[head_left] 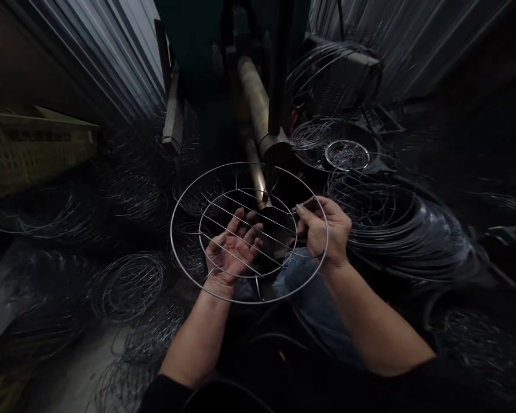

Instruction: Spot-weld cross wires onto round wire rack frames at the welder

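Note:
A round wire rack, two concentric rings joined by straight cross wires, hangs in front of me at the middle of the view. My left hand lies palm up beneath its cross wires, fingers spread and curled slightly, supporting it. My right hand pinches a thin wire at the inner ring's right side, thumb and forefinger pressed together. A dark welding head on a vertical post points down at the rack's far centre, above a metal arm.
Heaps of finished wire racks and rings lie all around: a big stack at the right, more on the floor at the left, a bin of rings behind. Corrugated metal walls close in both sides. My knee in jeans sits below.

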Demonstrator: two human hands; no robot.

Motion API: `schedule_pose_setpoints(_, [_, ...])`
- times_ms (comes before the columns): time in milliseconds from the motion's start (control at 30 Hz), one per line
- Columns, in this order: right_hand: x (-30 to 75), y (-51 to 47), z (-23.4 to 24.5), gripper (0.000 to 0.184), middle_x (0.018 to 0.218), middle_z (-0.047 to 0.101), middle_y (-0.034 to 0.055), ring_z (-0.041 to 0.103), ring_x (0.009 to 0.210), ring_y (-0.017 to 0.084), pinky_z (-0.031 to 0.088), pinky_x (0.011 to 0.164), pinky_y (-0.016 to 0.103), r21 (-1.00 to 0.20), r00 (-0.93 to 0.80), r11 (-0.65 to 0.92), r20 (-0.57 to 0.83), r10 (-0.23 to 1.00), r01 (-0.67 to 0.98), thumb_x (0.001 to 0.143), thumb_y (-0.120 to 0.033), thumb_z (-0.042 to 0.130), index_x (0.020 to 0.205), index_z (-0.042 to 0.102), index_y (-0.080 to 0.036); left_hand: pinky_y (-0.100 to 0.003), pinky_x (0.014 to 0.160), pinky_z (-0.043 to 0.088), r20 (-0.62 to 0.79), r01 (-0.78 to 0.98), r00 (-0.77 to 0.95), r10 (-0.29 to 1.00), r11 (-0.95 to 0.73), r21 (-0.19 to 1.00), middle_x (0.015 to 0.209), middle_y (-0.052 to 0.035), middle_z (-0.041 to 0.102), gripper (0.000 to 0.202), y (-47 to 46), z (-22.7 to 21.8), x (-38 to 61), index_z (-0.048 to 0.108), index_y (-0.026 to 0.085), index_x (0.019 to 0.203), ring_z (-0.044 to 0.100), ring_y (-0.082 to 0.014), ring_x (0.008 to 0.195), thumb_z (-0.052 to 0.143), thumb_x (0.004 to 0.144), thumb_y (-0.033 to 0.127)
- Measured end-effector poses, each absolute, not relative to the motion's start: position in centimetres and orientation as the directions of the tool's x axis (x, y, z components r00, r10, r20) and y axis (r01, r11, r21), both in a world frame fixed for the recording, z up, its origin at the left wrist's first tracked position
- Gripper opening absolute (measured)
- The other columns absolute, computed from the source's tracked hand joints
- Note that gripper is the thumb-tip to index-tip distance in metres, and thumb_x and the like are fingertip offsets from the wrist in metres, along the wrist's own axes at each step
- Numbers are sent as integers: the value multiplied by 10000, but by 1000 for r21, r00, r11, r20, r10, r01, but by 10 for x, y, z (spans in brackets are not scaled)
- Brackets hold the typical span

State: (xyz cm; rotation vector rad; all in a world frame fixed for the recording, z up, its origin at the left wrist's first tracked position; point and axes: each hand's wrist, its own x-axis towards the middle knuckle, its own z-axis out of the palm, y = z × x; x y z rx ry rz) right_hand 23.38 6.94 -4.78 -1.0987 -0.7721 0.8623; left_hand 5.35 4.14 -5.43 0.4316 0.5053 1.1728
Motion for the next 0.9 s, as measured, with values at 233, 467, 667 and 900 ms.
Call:
schedule_pose_setpoints(233, [233,90,-55,190,492,485,-88,391,345,61,291,324,203,-967,464,211,122,877,-144,648,-268,765,698,601,-187,-298,789,487,-201,-728,262,944,331,600,1062,-27,672,380,43,-55,61,641,291,1079,640,-219,1034,741,717,236])
schedule_pose_setpoints(467, [226,114,-56,144,645,567,-45,482,533,73,379,452,197,-956,362,276,226,905,-94,667,-267,748,731,644,-190,-319,774,503,-194,-721,121,973,221,657,1013,-14,672,394,43,-56,53,654,295,1022,664,-224,983,724,666,141])
schedule_pose_setpoints(667, [223,119,-53,189,622,576,-57,446,416,49,329,380,194,-938,311,262,185,932,-228,645,-273,779,722,626,-193,-317,754,533,-186,-713,61,981,174,680,966,-4,678,401,49,-50,51,675,276,988,686,-227,935,731,628,109])
schedule_pose_setpoints(900, [216,126,-59,274,620,567,-59,374,407,36,278,367,189,-919,364,260,143,920,-296,605,-348,807,744,622,-202,-316,783,534,-161,-682,18,987,130,720,973,-17,682,380,51,-48,50,680,252,983,690,-227,937,721,645,82])
